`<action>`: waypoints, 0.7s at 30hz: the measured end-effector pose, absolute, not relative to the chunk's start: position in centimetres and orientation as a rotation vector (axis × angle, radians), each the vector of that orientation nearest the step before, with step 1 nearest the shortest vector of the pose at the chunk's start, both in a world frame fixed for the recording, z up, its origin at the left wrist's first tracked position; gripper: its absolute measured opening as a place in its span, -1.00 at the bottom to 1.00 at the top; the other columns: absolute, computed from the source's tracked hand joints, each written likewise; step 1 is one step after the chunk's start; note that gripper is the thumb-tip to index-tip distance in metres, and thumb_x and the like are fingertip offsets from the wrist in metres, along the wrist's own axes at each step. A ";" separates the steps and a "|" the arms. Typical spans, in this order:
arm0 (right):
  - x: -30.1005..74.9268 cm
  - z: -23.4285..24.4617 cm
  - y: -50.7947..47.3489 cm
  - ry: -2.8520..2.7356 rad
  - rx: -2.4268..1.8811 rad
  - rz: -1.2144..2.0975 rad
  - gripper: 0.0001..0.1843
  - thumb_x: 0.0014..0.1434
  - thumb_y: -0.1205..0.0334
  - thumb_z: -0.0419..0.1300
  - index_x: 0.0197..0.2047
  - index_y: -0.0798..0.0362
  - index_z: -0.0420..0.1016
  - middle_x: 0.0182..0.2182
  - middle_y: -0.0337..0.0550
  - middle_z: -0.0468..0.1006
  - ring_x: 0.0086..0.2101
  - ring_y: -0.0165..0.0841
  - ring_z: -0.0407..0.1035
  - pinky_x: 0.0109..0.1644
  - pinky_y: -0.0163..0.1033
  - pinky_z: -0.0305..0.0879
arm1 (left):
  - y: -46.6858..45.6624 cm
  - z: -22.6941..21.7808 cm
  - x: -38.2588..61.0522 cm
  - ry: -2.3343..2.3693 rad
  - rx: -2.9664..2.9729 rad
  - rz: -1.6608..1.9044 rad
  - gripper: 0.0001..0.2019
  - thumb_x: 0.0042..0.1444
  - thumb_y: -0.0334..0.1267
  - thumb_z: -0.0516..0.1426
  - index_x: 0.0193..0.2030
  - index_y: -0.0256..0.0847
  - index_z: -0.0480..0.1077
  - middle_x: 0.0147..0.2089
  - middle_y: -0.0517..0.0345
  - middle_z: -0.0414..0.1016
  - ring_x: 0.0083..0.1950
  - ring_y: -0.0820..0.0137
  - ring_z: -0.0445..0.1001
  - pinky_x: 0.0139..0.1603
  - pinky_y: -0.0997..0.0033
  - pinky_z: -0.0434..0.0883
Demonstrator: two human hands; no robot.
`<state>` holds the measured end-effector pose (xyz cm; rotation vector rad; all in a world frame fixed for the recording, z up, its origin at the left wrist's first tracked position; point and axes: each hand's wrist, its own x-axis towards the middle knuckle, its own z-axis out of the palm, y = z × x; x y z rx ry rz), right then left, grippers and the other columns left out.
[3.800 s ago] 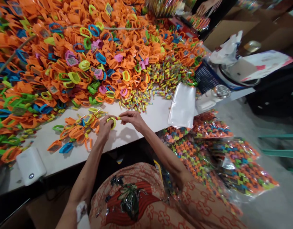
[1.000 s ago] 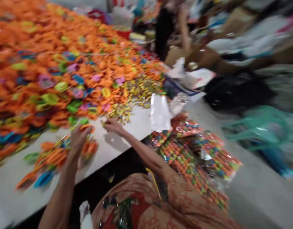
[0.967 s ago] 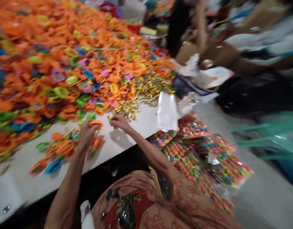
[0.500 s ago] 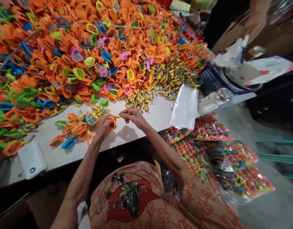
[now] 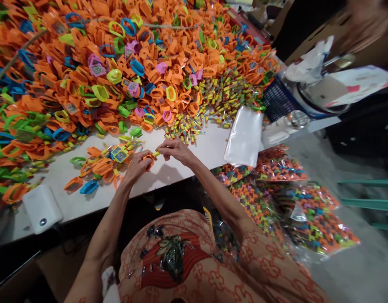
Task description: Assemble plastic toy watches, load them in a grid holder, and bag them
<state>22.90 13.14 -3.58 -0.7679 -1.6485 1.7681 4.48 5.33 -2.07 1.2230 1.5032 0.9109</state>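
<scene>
My left hand (image 5: 136, 163) is closed round an orange plastic ring piece (image 5: 148, 158) just above the white table (image 5: 194, 151). My right hand (image 5: 175, 150) pinches a small yellow stick (image 5: 156, 154) whose tip touches the orange piece. A small heap of orange, blue and green plastic pieces (image 5: 99, 168) lies just left of my left hand. Loose yellow and red sticks (image 5: 185, 131) lie a little beyond my right hand.
A huge pile of mostly orange plastic pieces (image 5: 86, 63) covers the far table. Clear plastic bags (image 5: 243, 136) lie at the right edge, filled packets (image 5: 285, 202) below it. A white box (image 5: 41, 208) sits near left, a dark basket (image 5: 276, 101) far right. Another person's blurred hand (image 5: 367, 21) is top right.
The view swung away and back. My hands have come together again: the yellow stick now meets an orange piece, where 3.8 s ago my left hand held a yellow ring.
</scene>
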 end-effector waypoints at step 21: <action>21.6 -4.8 12.5 -1.822 -0.812 1.685 -0.84 0.19 0.21 0.34 -0.32 0.13 0.69 -0.39 -0.26 0.47 -0.56 -0.59 0.34 -0.43 -0.38 0.32 | 4.4 -3.8 1.9 1.433 1.341 0.744 -0.52 0.10 0.19 0.20 -0.51 -0.17 0.26 -0.56 0.30 0.12 -0.50 0.50 0.08 -0.46 0.45 0.05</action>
